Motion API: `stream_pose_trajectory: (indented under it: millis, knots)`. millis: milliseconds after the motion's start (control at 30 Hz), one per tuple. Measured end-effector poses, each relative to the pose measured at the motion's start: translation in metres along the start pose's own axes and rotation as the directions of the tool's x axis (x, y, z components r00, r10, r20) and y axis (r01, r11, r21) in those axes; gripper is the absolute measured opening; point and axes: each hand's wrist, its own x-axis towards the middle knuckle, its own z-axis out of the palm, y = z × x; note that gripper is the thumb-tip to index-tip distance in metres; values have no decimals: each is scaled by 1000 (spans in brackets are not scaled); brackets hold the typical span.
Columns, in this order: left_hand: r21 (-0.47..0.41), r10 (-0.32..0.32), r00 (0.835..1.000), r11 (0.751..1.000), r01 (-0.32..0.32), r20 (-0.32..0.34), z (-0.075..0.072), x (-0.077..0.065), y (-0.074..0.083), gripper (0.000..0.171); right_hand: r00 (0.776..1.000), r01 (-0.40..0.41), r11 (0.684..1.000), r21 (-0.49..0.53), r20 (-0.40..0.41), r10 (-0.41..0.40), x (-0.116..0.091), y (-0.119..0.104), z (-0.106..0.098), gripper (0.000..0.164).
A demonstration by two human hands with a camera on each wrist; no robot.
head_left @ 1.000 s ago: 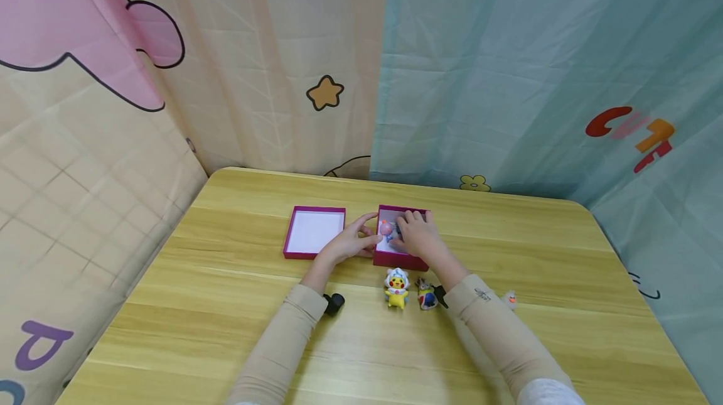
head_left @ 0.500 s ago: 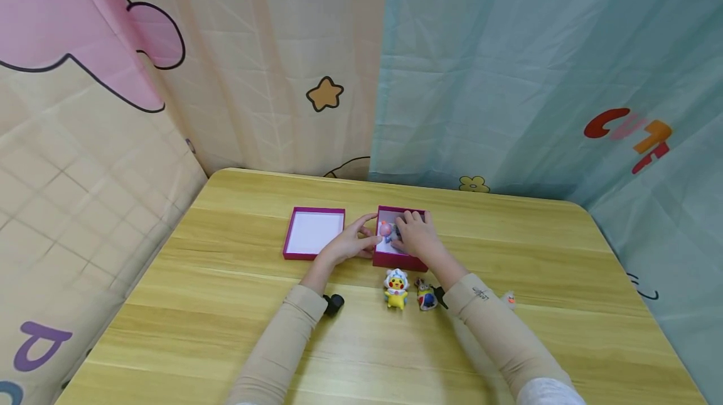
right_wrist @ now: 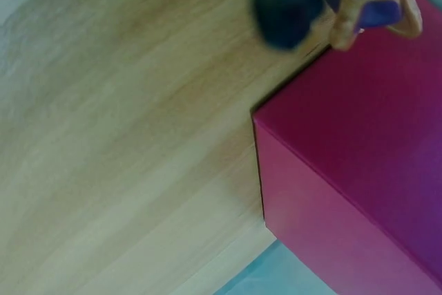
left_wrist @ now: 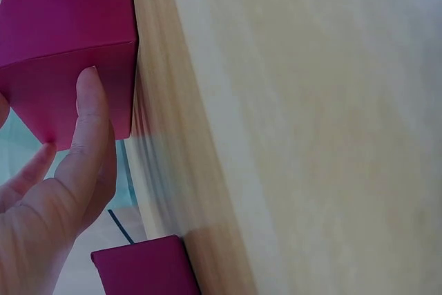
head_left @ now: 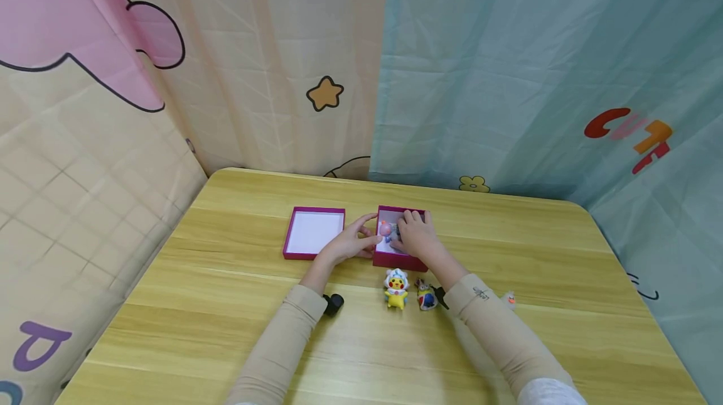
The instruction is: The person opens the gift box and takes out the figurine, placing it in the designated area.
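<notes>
A magenta box stands uncovered on the table, with a pink round-headed figurine and greyish-blue pieces inside. My left hand is at the box's left side, thumb near the rim. In the left wrist view, extended fingers touch the box wall. My right hand reaches into the right part of the box with its fingers bent downward. Whatever lies beneath its palm is mostly hidden, so a hold cannot be made out. The right wrist view shows the box's outside but not the fingers.
Left of the box lies a matching lid, white inside up. In front are a yellow Pikachu figurine with a white hood and a rabbit-eared figurine in blue and red. A small whitish toy sits beyond the right forearm.
Both hands keep their places at the box. The right fingers shift very slightly inside it; the figurines and lid stay put.
</notes>
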Motion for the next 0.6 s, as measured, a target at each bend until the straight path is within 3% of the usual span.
stream_pose_trajectory:
  millis: [300,600]
  knots:
    - [9,0,1000,1000,0,31,2,-14,17,63,1000,7,1000,16,-11,-7,2,1,0,62]
    - [32,5,1000,999,-5,-5,0,2,-3,64,1000,5,997,76,3,-5,3,2,0,66]
